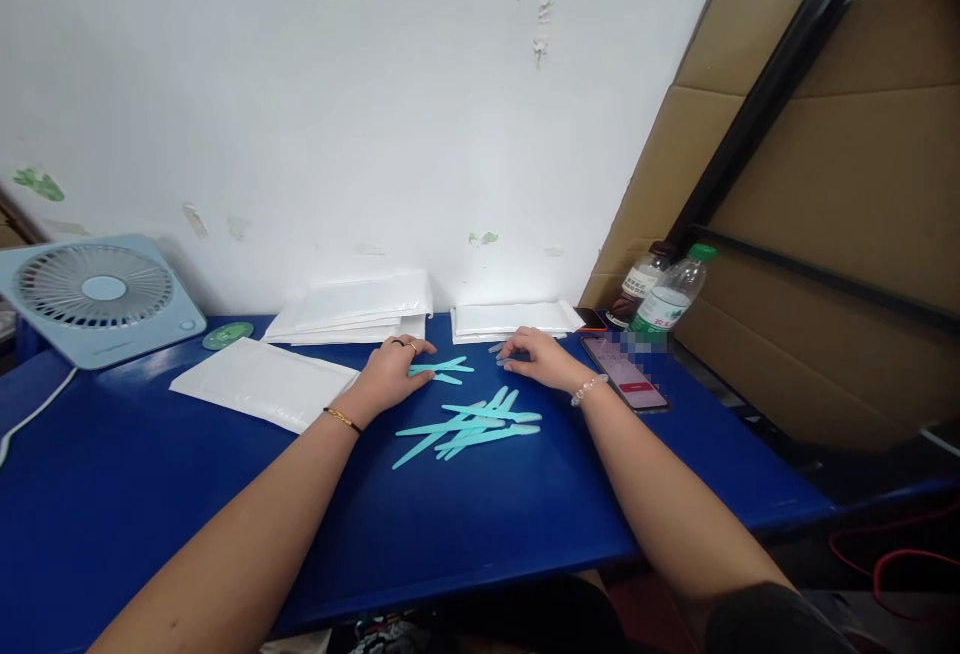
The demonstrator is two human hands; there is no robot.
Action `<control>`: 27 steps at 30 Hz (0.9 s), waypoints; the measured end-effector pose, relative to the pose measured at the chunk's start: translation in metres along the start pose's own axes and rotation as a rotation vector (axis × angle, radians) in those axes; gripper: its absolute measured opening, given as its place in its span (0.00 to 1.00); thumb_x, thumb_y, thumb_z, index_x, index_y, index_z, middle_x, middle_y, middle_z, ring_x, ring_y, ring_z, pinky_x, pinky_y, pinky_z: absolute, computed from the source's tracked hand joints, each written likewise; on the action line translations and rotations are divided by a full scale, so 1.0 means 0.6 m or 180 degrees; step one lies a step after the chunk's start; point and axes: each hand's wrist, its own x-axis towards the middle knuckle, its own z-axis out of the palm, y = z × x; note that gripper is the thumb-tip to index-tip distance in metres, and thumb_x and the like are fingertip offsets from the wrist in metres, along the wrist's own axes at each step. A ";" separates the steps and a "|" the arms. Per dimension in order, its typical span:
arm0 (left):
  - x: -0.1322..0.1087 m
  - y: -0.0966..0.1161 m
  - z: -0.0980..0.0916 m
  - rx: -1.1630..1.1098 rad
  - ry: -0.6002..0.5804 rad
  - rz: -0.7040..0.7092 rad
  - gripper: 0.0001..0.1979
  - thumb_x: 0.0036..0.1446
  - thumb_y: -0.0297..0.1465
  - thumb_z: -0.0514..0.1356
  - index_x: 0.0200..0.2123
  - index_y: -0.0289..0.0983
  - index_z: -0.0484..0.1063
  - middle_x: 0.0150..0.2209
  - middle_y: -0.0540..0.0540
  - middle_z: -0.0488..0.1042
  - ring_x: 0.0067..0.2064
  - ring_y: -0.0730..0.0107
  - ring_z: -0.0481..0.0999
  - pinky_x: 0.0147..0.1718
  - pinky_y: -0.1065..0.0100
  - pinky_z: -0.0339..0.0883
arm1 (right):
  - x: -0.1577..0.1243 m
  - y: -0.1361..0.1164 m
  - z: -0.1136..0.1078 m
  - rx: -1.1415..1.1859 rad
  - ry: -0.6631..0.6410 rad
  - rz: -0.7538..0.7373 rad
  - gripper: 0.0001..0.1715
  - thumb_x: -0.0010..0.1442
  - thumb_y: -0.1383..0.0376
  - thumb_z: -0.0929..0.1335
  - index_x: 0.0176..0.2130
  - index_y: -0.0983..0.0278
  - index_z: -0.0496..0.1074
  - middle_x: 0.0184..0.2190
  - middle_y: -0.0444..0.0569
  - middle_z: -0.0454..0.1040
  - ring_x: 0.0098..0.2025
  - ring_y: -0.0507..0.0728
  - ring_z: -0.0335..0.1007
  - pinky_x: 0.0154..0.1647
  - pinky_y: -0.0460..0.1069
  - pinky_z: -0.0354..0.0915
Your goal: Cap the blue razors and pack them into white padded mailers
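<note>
Turquoise flat sticks with paler ends, which look like eyebrow razors point(469, 429), lie crossed in a loose pile on the blue table. Beyond this pile, my left hand point(394, 371) rests at a smaller group of the same razors point(450, 368). Its thumb and index finger are apart on either side of them, and some handle ends are hidden by the hand. To the right, my right hand point(540, 359) hovers low over the table with curled fingers, thumb and index apart. Small translucent tips show at its fingertips; I cannot tell if they are nails or separate pieces.
White packets point(360, 309) are stacked along the wall, with another stack point(517, 319) beside them. A single white packet point(262, 384) lies left. A blue fan point(105, 299) stands far left. On the right are a phone point(626, 374) and two bottles point(671, 299) near cardboard point(847, 184).
</note>
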 end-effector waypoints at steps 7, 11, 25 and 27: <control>0.000 0.000 0.014 -0.0055 -0.0170 0.0192 0.13 0.57 0.37 0.54 0.43 0.42 0.74 0.43 0.45 0.74 0.46 0.61 0.70 0.46 0.64 0.63 | -0.011 -0.044 -0.001 -0.0163 -0.0984 -0.0460 0.08 0.53 0.62 0.72 0.36 0.61 0.76 0.37 0.47 0.69 0.44 0.58 0.63 0.47 0.53 0.57; -0.005 0.014 0.004 -0.0132 0.0055 0.0123 0.18 0.58 0.42 0.54 0.47 0.40 0.72 0.46 0.43 0.73 0.48 0.59 0.70 0.48 0.62 0.63 | -0.010 -0.048 -0.003 -0.0181 -0.1093 -0.0387 0.06 0.53 0.63 0.72 0.33 0.62 0.74 0.35 0.47 0.69 0.42 0.56 0.63 0.44 0.51 0.59; -0.011 0.055 -0.012 -0.0148 -0.0208 0.0244 0.11 0.58 0.35 0.52 0.32 0.40 0.74 0.34 0.48 0.77 0.33 0.67 0.73 0.31 0.69 0.60 | 0.001 -0.012 0.011 0.0886 -0.0085 0.0155 0.10 0.57 0.60 0.67 0.34 0.65 0.70 0.30 0.45 0.71 0.31 0.52 0.64 0.34 0.47 0.61; -0.007 0.036 -0.014 0.0048 -0.0174 0.0063 0.11 0.57 0.34 0.52 0.32 0.41 0.74 0.33 0.48 0.77 0.33 0.66 0.73 0.32 0.68 0.60 | 0.004 0.008 0.012 0.0831 0.0039 0.0370 0.10 0.57 0.60 0.67 0.34 0.66 0.70 0.29 0.46 0.71 0.30 0.52 0.64 0.34 0.47 0.61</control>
